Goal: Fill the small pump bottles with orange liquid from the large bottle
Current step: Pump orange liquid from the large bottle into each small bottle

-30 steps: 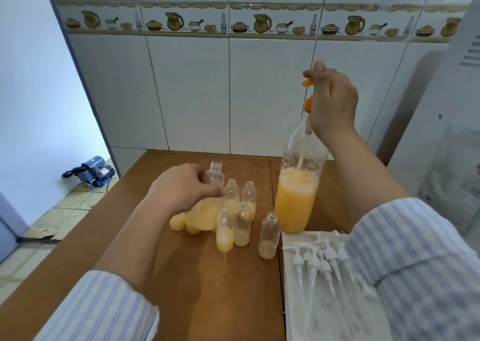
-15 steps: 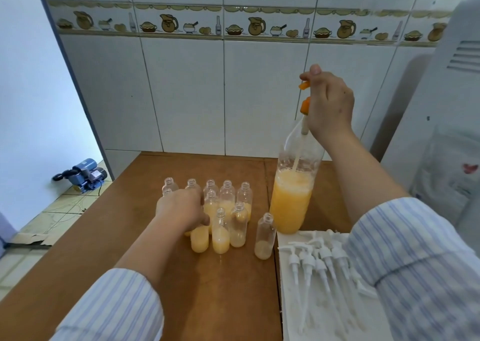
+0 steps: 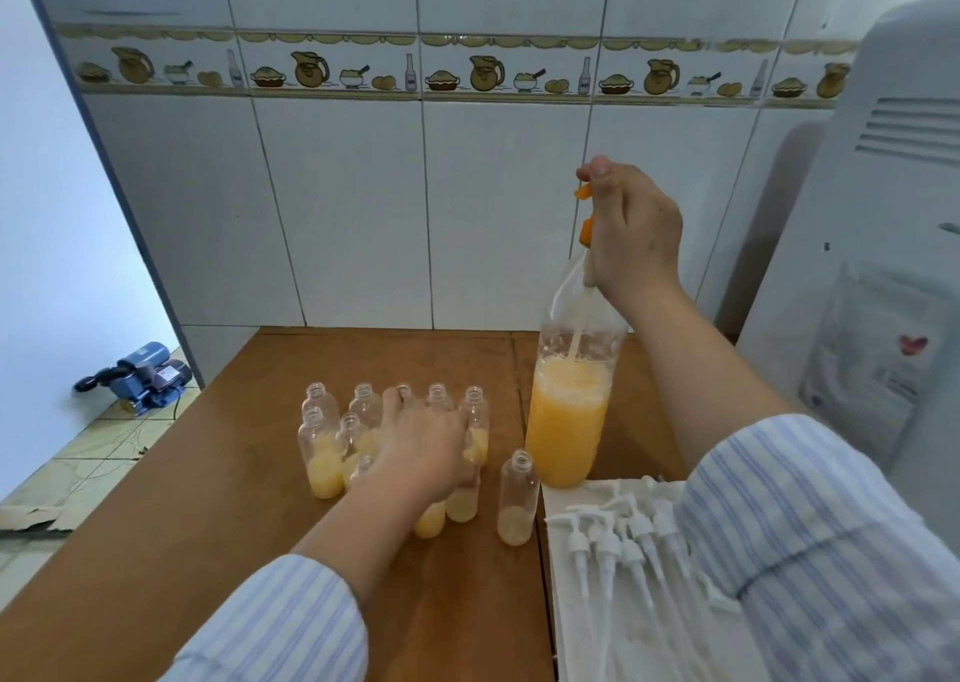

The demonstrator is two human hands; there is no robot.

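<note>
Hands (image 3: 423, 445) (image 3: 631, 227) grip clear cylindrical small bottles (image 3: 322, 453) and large bottle (image 3: 571, 416).

Orange liquid (image 3: 567, 421); brown table (image 3: 218, 515); blue-striped sleeve (image 3: 810, 541).

Brown wooden surface (image 3: 249, 515), its far edge set against a tiled wall. Near the middle stands a cluster of small clear bottles (image 3: 322, 453), uncapped and upright, most holding some orange liquid. One small bottle (image 3: 518, 499) stands apart at the cluster's right side, with a little liquid at its bottom. Just beyond it, toward the far right corner, stands the large bottle (image 3: 569, 411), roughly half full of orange liquid. Along the right edge lies a white cloth (image 3: 576, 624) carrying white pump heads (image 3: 608, 551) laid side by side.
</note>
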